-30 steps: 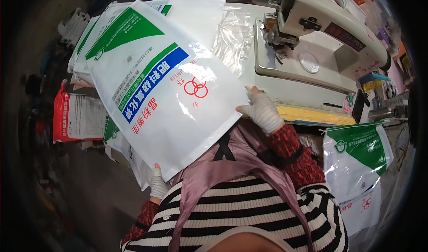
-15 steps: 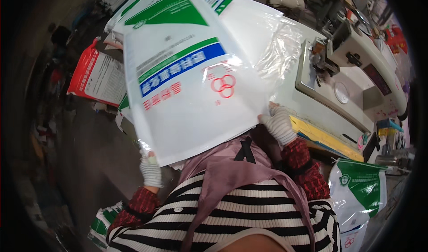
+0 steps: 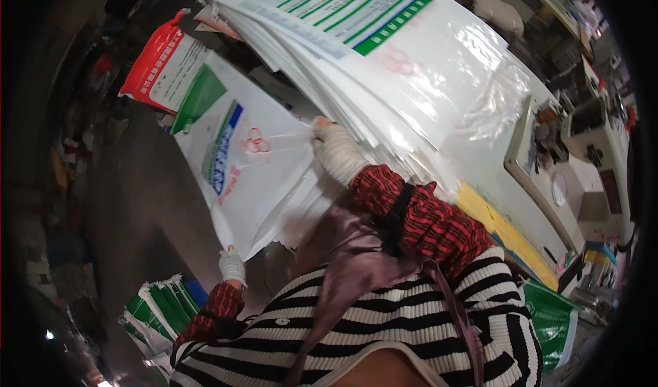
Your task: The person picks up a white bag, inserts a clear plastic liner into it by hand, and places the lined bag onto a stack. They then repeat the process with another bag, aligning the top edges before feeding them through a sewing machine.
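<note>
A white plastic sack [image 3: 274,175] with green and blue printed bands and a red ring emblem hangs in front of me, left of the table. My left hand [image 3: 233,267], in a pale knitted glove with bare fingertips, pinches its near lower corner. My right hand [image 3: 337,153], gloved the same way, is closed on the sack's right corner, and the sack is pulled into folds between the two. Beside my right hand lies a thick stack of similar white sacks [image 3: 439,65], its layered edges facing me.
A red and white sack [image 3: 168,65] lies at the far left. Folded green and white sacks [image 3: 161,315] are piled at lower left. On the right stand a sewing machine [image 3: 593,154] and a yellow table edge [image 3: 504,233]. A green sack [image 3: 552,322] hangs below.
The sack has swung from over the table to its left side. My right hand has crossed leftward with it, while the stack beneath is uncovered. The whole view has shifted too.
</note>
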A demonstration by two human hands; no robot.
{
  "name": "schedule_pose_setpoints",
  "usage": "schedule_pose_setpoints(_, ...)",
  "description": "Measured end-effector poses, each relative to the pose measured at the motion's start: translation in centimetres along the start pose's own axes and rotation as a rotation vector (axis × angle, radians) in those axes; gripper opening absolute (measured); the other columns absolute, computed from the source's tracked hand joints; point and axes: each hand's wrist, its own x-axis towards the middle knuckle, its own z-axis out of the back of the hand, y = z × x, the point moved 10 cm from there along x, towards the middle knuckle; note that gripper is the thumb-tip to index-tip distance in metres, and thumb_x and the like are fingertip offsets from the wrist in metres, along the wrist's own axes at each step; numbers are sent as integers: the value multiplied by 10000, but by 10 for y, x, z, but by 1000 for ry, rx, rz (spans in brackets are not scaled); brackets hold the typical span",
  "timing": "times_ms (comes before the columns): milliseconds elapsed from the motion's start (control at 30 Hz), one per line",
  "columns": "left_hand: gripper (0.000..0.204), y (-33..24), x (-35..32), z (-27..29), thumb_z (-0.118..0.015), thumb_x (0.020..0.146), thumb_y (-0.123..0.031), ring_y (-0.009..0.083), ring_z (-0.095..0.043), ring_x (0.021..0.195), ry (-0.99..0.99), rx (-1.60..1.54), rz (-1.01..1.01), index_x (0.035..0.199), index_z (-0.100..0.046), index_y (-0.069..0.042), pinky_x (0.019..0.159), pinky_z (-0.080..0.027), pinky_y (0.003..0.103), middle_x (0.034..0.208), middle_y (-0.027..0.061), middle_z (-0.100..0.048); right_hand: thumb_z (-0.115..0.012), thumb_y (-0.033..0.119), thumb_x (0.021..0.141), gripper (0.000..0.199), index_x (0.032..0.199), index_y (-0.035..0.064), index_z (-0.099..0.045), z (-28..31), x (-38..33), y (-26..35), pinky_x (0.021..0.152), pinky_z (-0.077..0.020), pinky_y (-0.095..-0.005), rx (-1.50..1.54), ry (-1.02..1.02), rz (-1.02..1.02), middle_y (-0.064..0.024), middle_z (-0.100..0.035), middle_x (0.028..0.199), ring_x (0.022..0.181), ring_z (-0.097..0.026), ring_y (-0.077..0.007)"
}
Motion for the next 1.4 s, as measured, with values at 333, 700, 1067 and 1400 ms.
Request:
schedule_pose_setpoints(333,385,-8,4,-85,-435,946,-429,238,-530,419,366,-173,297,1014,-535,-64,349,-432,354,639,122,-581,-444,324,918,413,1210,55,-559,-90,-42,-305,979,-426,-410,-738,75,-116,-227,-571,1199,1125,-547,-355)
schedule_pose_setpoints(700,396,-97,-5,-133,-491,893,-416,362,-624,877,546,1140,-444,1006,-631,-62,751,-503,442,991,157,-645,-535,283,851,389,1172,68,-583,-9,-94,-239,937,-446,-409,-363,347,-105,-194,-606,1119,1061,-573,-329)
schedule_pose_setpoints(1067,80,-543,-276,-150,-612,844,-64,144,-522,658,580,-392,-1276,888,-559,-25,627,-450,282,780,71,-560,-626,241,784,385,1133,80,-608,78,-135,-87,894,-465,-408,-90,219,-297,-161,-640,1039,998,-600,-304)
schedule_pose_setpoints(1400,232,-557,-453,-350,-660,741,-183,349,-627,818,527,440,-1827,921,-619,-42,719,-484,455,868,177,-648,-617,249,840,224,955,58,-642,209,-186,-45,786,-457,-284,358,270,-194,-53,-634,816,813,-576,-136)
